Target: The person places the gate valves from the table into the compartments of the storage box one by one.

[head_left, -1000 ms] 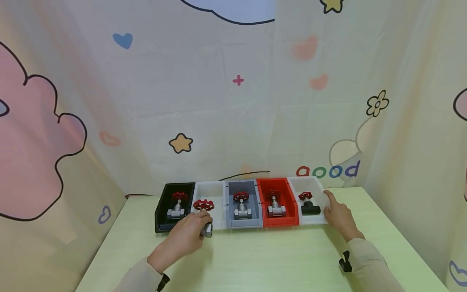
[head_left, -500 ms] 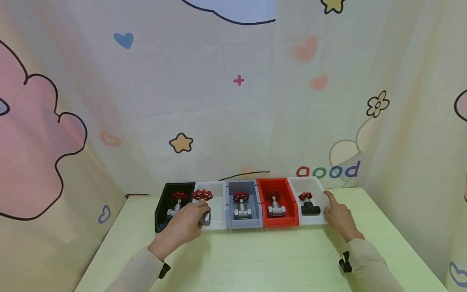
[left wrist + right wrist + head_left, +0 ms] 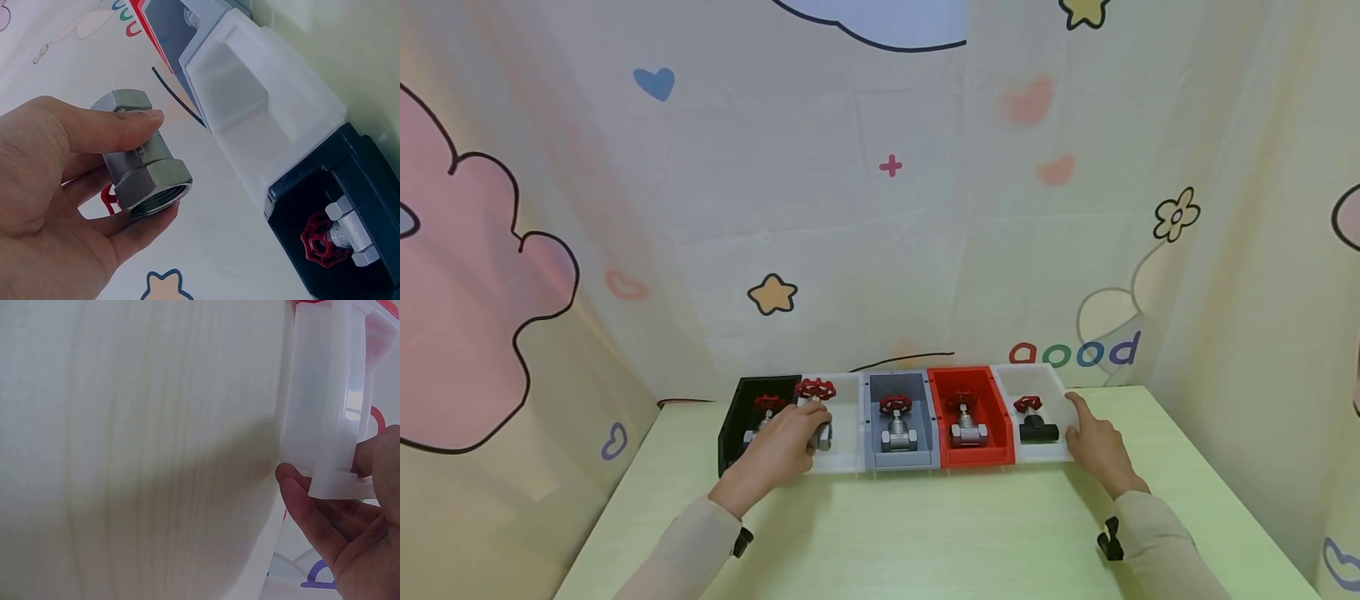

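My left hand [image 3: 778, 442] grips a metal gate valve [image 3: 140, 156] by its body, thumb on one side and fingers on the other. Its red handwheel [image 3: 816, 388] points up and away from me, over the left white bin [image 3: 850, 442]. In the left wrist view the valve's threaded open end faces the camera, and that bin holds nothing in the part that shows. My right hand [image 3: 1097, 442] holds the right white bin [image 3: 325, 394] at its outer end wall, thumb over the rim and fingers outside. A valve with a black body [image 3: 1037, 429] stands in that bin.
The bins form one row at the back of the light wooden table [image 3: 925, 533]. A black bin [image 3: 730, 446], a grey bin [image 3: 898, 460] and a red bin [image 3: 977, 456] each hold a silver valve with a red handwheel. A printed curtain [image 3: 850, 208] hangs behind.
My left hand has carried the valve forward from in front of the left white bin to over it. My right hand stays on the right white bin.
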`<action>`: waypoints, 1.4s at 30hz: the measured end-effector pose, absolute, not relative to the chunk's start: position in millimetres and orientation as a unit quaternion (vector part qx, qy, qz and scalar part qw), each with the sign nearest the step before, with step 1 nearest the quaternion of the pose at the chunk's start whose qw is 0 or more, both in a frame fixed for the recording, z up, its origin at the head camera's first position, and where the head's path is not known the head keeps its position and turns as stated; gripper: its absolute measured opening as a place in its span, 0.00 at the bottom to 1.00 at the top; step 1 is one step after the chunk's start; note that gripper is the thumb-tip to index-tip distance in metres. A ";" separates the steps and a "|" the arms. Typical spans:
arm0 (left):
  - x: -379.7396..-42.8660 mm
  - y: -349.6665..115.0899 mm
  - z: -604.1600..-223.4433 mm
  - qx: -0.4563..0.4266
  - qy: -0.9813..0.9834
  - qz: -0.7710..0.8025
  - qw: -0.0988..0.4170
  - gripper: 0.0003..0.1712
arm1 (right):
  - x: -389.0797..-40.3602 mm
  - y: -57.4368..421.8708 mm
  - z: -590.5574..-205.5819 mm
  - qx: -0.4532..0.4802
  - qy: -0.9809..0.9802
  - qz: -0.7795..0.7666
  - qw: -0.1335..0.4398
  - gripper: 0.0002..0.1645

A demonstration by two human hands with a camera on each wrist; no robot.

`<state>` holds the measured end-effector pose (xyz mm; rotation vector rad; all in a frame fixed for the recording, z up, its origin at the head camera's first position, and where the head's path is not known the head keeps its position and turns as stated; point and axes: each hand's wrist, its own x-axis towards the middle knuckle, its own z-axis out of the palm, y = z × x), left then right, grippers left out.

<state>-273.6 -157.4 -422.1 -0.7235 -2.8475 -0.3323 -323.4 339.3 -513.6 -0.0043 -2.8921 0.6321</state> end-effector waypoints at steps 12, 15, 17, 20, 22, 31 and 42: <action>-290.8 -153.0 -423.3 -0.253 -0.956 -0.107 0.107 0.24 | -324.0 339.2 -513.8 -0.006 -0.973 0.213 0.091 0.36; -296.2 -151.5 -424.9 -0.251 -0.956 -0.110 0.108 0.25 | -323.7 339.1 -512.7 -0.006 -0.973 0.214 0.090 0.36; -299.5 -150.4 -425.9 -0.248 -0.956 -0.111 0.107 0.26 | -323.5 339.1 -511.9 -0.005 -0.972 0.215 0.090 0.36; -303.5 -149.3 -427.9 -0.246 -0.957 -0.114 0.105 0.26 | -323.4 338.7 -512.8 -0.003 -0.972 0.214 0.094 0.36; -306.2 -148.8 -429.9 -0.246 -0.956 -0.116 0.107 0.25 | -323.3 338.4 -513.3 -0.002 -0.972 0.214 0.096 0.36; -314.6 -144.1 -436.8 -0.242 -0.955 -0.133 0.107 0.24 | -322.2 338.1 -511.9 0.000 -0.972 0.210 0.102 0.35; -324.8 -140.4 -451.5 -0.236 -0.956 -0.144 0.100 0.25 | -322.0 338.0 -514.5 -0.005 -0.973 0.212 0.093 0.34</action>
